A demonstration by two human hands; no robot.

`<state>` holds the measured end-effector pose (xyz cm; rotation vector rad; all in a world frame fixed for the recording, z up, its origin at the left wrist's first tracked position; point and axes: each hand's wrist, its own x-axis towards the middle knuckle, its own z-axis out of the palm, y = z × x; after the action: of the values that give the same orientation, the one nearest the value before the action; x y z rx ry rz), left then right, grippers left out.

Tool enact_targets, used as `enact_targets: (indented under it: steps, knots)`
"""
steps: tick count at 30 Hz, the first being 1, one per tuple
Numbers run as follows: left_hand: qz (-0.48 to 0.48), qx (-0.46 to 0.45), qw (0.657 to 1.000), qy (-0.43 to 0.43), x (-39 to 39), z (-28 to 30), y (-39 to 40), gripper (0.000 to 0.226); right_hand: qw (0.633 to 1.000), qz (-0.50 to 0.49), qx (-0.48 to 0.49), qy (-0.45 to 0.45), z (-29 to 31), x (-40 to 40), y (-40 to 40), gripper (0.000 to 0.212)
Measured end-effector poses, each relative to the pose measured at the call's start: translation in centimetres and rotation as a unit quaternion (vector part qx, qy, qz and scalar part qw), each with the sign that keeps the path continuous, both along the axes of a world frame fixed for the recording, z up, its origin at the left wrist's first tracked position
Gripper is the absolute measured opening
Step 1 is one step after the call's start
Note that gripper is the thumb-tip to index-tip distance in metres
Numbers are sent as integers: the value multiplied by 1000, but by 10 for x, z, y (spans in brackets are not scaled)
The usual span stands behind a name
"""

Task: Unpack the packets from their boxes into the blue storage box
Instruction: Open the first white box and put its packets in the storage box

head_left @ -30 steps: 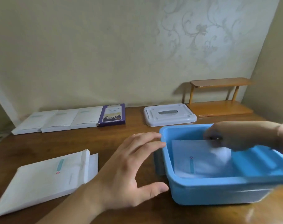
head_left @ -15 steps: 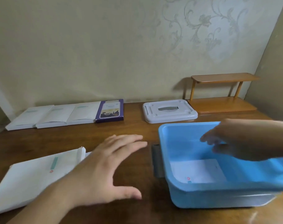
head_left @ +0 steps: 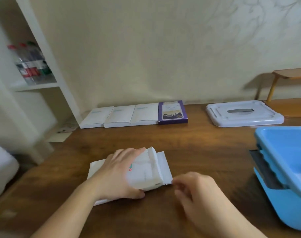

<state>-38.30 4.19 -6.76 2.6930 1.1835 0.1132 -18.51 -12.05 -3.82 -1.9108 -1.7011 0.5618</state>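
Head view shows the left hand (head_left: 118,174) clamped over the white box (head_left: 146,170) to steady it on the worktop (head_left: 197,148), while the loosely curled right hand (head_left: 196,191), holding nothing, reaches its open flap, the blue storage box (head_left: 283,152) waiting further right.

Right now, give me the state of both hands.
Left hand: holding the white box across its top.
Right hand: at the box's open flap; grip cannot be told.

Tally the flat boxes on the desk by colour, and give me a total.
White boxes: 4, three in the back row and one under the left hand
Purple box: 1
Total: 5
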Motion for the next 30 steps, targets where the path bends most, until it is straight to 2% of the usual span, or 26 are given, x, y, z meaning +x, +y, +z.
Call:
enact_targets:
  steps: [1,3,6,9,14,19,23,26,28,30]
  knots:
    - [0,0,1000,-11,-2,0,0,115,996,-33,-70,32,1,-3,13,23]
    - [3,-8,999,-34,-6,0,0,118,987,-80,-104,87,-10,0,44,17]
    - [3,-10,998,-54,-10,1,-1,118,973,-104,-125,166,-16,5,65,27]
    - [-3,-16,998,-53,-11,2,-2,115,963,-124,-121,207,-22,7,72,20]
    - [-21,-16,999,-24,-14,0,0,119,979,-128,-118,107,-23,7,71,28]
    - [-10,-47,999,-3,-21,0,6,121,983,-105,-95,-119,-6,7,59,16]
    - [4,-98,995,22,-24,13,9,127,974,-107,-12,-199,27,10,35,22]
    - [3,-136,989,50,-17,29,0,126,959,-126,80,-242,56,19,12,41]
    - [-20,-127,992,-9,1,46,-15,120,943,-111,149,-277,73,29,-4,47]
    - [-43,-56,986,-152,28,72,-35,113,931,-122,221,-264,88,40,-17,33]
